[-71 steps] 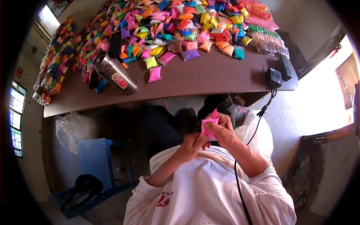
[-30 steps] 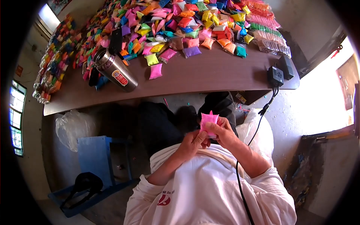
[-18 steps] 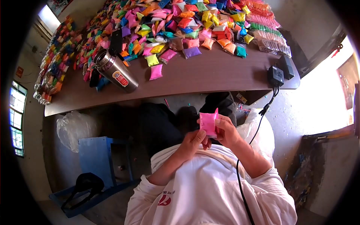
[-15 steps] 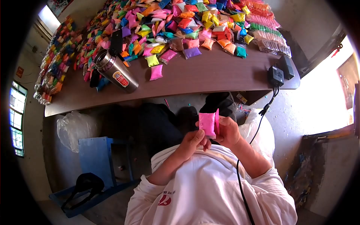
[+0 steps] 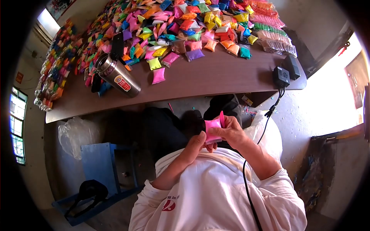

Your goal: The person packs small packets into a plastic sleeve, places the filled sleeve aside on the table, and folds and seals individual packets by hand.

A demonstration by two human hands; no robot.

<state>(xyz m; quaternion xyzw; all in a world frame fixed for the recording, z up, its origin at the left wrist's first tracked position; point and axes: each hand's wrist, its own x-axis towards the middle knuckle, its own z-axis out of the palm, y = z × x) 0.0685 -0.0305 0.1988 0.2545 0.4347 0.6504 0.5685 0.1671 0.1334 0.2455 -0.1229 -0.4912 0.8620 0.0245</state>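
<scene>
In front of my lap, a small pillow-shaped packet with pink filling [image 5: 212,125] is held between both hands. My left hand [image 5: 195,145] pinches its lower left part, fingers curled beneath. My right hand [image 5: 234,133] grips the right side, its thumb laid across the packet's front. A thin, pointed pink plastic piece [image 5: 222,118] sticks up along the packet's right edge by my right fingers; its lower part is hidden, so its kind cannot be told.
Ahead, a brown table [image 5: 181,84] bears a large heap of colourful packets [image 5: 173,30]. A steel flask [image 5: 117,75] lies tilted near its front edge. A black box with cables [image 5: 281,77] sits at the right. A blue stool [image 5: 98,165] and clear plastic bag [image 5: 79,133] are lower left.
My right thumb has moved left across the packet's front and now covers part of it. The packet looks pressed and slightly bent. The view has shifted slightly.
</scene>
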